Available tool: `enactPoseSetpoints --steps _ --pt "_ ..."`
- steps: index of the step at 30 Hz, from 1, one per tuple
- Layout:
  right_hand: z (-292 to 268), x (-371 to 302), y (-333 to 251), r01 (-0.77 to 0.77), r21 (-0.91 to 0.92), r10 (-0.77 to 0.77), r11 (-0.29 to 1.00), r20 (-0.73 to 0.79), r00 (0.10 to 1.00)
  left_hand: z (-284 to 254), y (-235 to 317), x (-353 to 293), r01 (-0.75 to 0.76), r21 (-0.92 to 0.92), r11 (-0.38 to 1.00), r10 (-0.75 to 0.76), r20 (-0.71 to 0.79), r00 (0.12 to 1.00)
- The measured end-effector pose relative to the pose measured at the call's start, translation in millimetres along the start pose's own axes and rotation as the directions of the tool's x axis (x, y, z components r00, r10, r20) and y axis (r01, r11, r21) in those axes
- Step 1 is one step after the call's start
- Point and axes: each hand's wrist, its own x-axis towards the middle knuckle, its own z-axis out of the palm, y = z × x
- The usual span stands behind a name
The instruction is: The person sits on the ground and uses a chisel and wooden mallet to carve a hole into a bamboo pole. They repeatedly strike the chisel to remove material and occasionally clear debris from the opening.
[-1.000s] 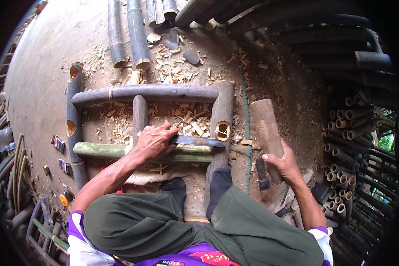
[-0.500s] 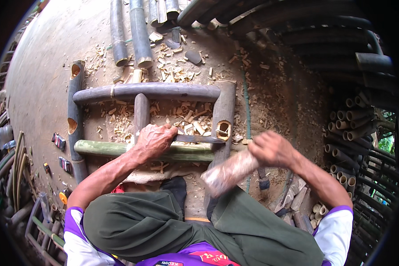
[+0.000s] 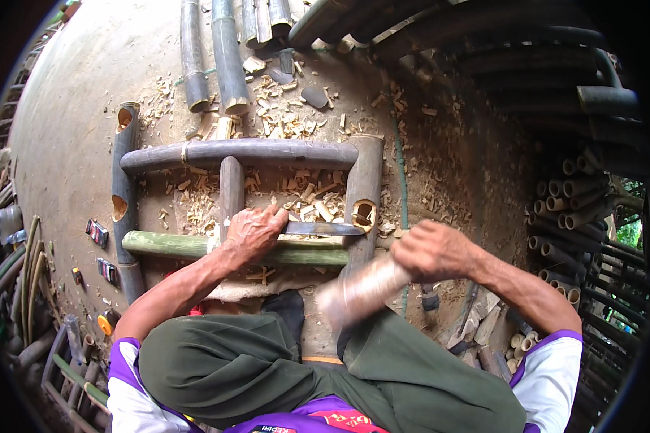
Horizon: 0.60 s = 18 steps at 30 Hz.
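My left hand (image 3: 256, 232) is closed round the grip of a long flat-bladed tool (image 3: 325, 229). Its dark blade points right, the tip at the edge of a round hole in an upright bamboo post (image 3: 366, 166). My right hand (image 3: 433, 251) grips a thick wooden mallet (image 3: 361, 290), smeared by motion, its head slanting down left over my right knee. The post belongs to a bamboo frame with a dark upper rail (image 3: 267, 153), a short middle strut (image 3: 231, 189) and a green lower rail (image 3: 173, 245). A left post (image 3: 124, 177) shows two cut holes.
Wood chips (image 3: 296, 123) litter the ground around and inside the frame. Long bamboo poles (image 3: 227, 58) lie beyond it. Stacked bamboo (image 3: 556, 202) fills the right side. Small packets (image 3: 97, 233) and an orange tape measure (image 3: 106, 322) lie at the left.
The right hand and mallet have shifted a little left and down. My left hand stays on the tool, lying slightly lower, with the blade still at the hole.
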Motion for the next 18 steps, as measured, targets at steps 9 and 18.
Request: enactPoseSetpoints --steps 9,18 --pt "1 2 -1 -0.005 0.038 0.006 0.999 -0.029 1.000 15 -4 1 -0.048 0.051 0.998 0.051 -0.070 0.996" --pt "-21 16 0 0.068 0.032 -0.068 0.997 0.014 0.998 17 -8 4 -0.009 0.058 0.998 0.012 -0.048 0.999"
